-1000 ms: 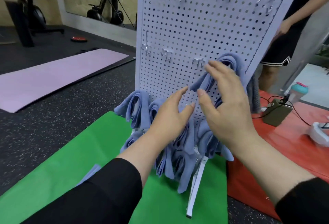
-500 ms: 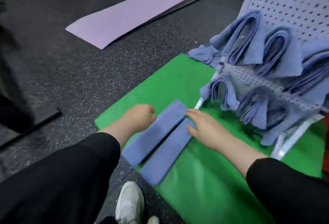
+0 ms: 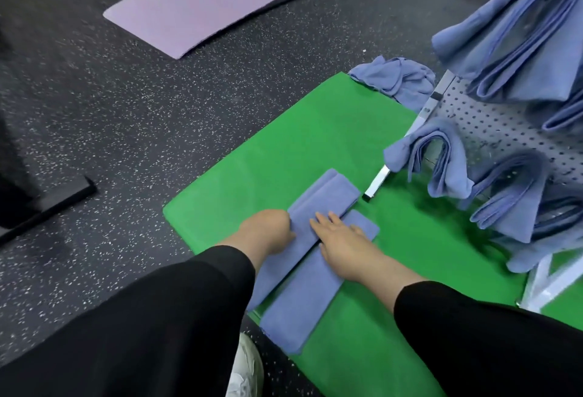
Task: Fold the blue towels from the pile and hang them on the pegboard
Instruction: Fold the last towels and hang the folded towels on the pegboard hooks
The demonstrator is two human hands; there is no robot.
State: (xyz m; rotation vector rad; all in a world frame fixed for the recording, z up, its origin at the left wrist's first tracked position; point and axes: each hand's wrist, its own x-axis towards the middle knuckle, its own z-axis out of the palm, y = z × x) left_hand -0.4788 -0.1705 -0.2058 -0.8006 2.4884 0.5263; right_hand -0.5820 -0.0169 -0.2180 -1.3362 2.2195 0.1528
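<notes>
The towel [image 3: 315, 258] lies folded in two long strips on the green mat [image 3: 284, 150], long axis running away from me toward the pegboard [image 3: 504, 125]. My right hand [image 3: 344, 239] presses flat on it; my left hand [image 3: 268, 229] grips the far strip's edge, I judge.

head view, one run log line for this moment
step: folding | towel on green mat | left hand grips edge | right hand presses flat | not hung
</notes>
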